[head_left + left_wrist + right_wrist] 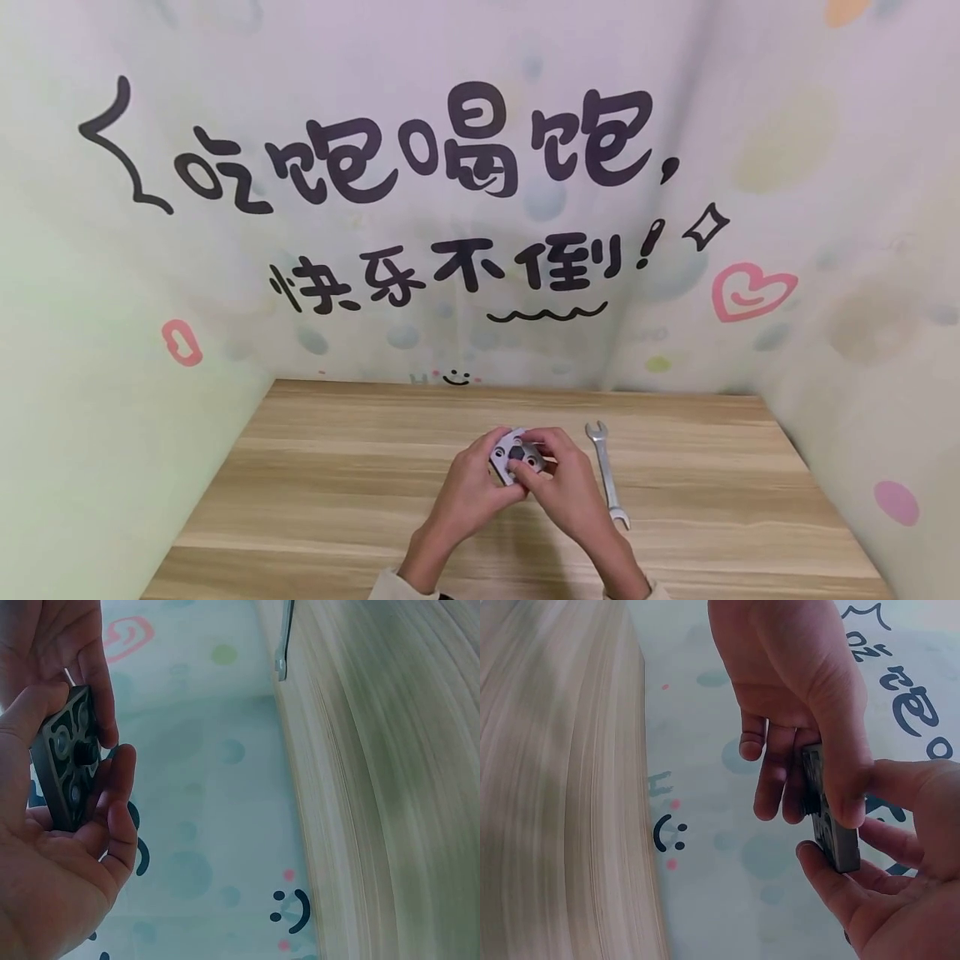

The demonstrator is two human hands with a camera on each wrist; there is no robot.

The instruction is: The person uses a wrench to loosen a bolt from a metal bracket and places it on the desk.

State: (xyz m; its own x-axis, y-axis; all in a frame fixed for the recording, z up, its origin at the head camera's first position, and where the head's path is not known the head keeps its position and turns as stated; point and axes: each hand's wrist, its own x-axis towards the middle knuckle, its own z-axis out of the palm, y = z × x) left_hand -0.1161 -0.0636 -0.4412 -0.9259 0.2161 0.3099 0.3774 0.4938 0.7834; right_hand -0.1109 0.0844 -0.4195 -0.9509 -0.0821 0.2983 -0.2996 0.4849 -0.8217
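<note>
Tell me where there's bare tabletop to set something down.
Left of the left hand, out to the table's left edge; and right of the wrench, out to the right edge. It's crowded around the middle, where that hand and the right hand hold the metal plate near the wrench.

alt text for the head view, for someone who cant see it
A person's left hand and right hand hold a small gray plate with holes over a wooden table. An open-ended wrench lies to the right of them. Behind, a pale backdrop carries large black lettering.
</note>
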